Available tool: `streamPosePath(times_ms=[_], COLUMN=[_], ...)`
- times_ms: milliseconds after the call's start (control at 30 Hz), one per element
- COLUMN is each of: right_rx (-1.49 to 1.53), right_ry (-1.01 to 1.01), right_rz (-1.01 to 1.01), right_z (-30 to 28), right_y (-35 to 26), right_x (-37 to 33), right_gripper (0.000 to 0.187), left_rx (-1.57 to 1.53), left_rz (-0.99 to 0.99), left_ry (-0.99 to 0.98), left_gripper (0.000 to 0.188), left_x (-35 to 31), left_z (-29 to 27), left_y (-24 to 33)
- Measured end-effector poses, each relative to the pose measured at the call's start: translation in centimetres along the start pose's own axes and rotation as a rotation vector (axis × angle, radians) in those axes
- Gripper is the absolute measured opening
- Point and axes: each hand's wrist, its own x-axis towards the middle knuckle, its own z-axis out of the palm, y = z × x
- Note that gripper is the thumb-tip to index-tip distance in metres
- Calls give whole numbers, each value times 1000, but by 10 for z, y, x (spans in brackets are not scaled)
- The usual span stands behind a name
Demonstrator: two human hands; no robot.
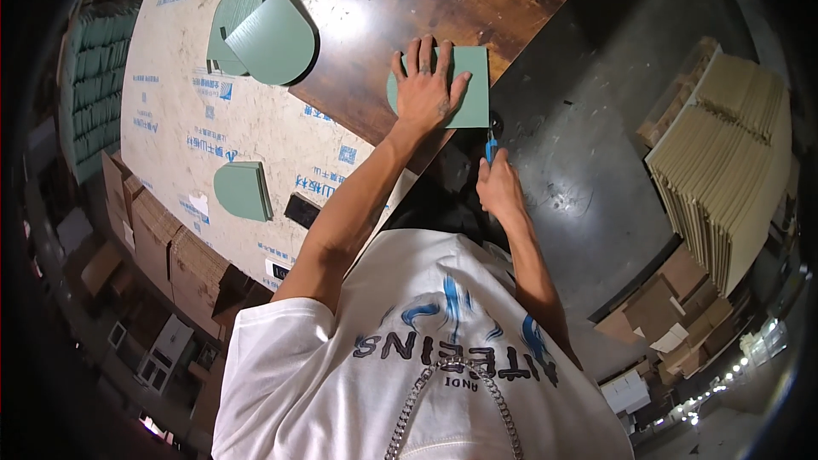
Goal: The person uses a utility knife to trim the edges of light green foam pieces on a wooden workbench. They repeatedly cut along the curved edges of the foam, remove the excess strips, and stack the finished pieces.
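Observation:
My left hand [428,94] lies flat with fingers spread on a pale green panel [474,89], which has a rounded left side and a square right edge. The panel rests on the brown wood-grain board [362,43], by its right edge. Just below the panel's near right corner, my right hand [501,183] is closed round a hand tool with a blue handle [491,150]. The tool's dark metal head is close to that corner; whether it touches the panel I cannot tell.
Green round-ended panels [273,38] are stacked at the far left, with a smaller stack [241,191] nearer me. Beside it lies a dark phone [302,210]. Beige sheets [724,153] stand stacked at right, cardboard [166,243] at left. Dark floor [562,162] lies right of the table.

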Motion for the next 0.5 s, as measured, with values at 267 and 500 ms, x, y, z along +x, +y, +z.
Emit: streamPosePath(times_ms=[267,500], right_rx=[691,656], right_ry=[411,232], right_rz=[-25,-326], right_z=[42,47], right_y=[35,-22], right_x=[17,-3], right_gripper=[33,28], left_rx=[-64,-195], left_rz=[-313,-354], left_ry=[30,133], left_gripper=[80,73], left_x=[-12,3], left_z=[-25,-11], left_y=[5,10])
